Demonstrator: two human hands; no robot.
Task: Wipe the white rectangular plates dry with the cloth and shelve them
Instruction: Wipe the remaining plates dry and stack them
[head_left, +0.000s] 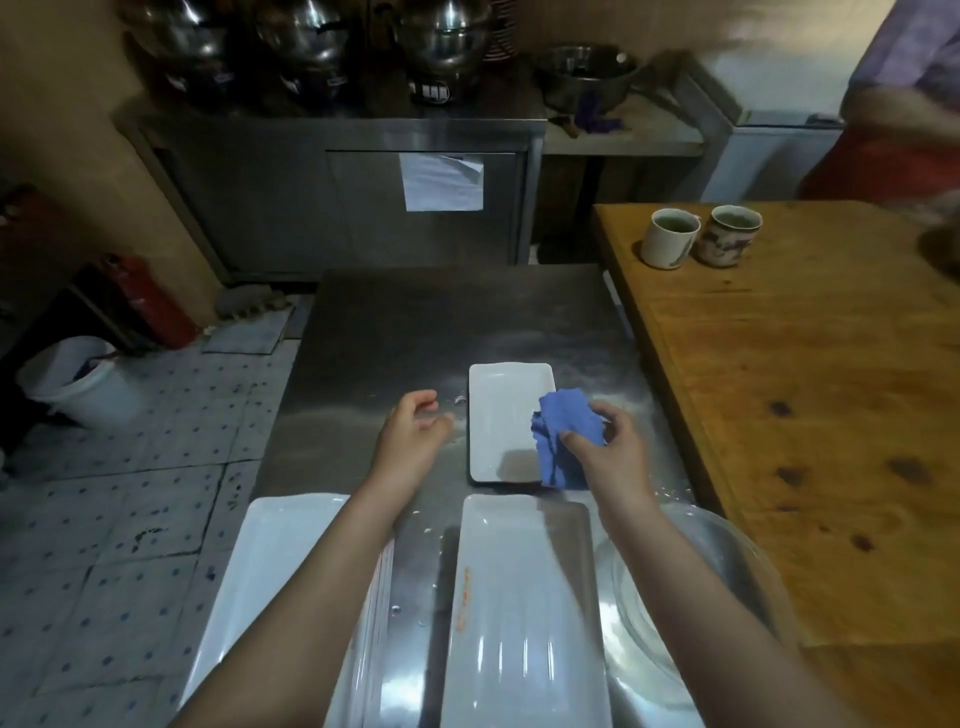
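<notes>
Wiping or shelving, which step is this? asks one.

Wiping, I'd judge, says the other. The right hand (608, 452) pinches the crumpled blue cloth (563, 436) between thumb and fingers, and the cloth hangs over the right edge of the small plate (498, 415), which lies flat on the steel surface (415, 322) at the middle of the frame.

And the left hand (413, 431)?

Empty, with fingers loosely curled. It hovers just beside the plate's left edge, not touching it as far as I can tell.

What does the next move call for?

Probably the left hand steadying or lifting the plate by its rim while the right one draws the cloth across the inside. Glazed ware on wet steel may slide, so a firm hold matters.

How much is left?

A good deal, it seems. Two bigger plates wait at the bottom of the frame: the left plate (280, 561) at lower left, partly under the forearm, and the long plate (524, 623) at bottom centre, which carries an orange streak (464, 597) along its left side. Droplets glint on the steel between them. Nothing looks shelved yet, and I cannot tell which shelf is meant.
</notes>
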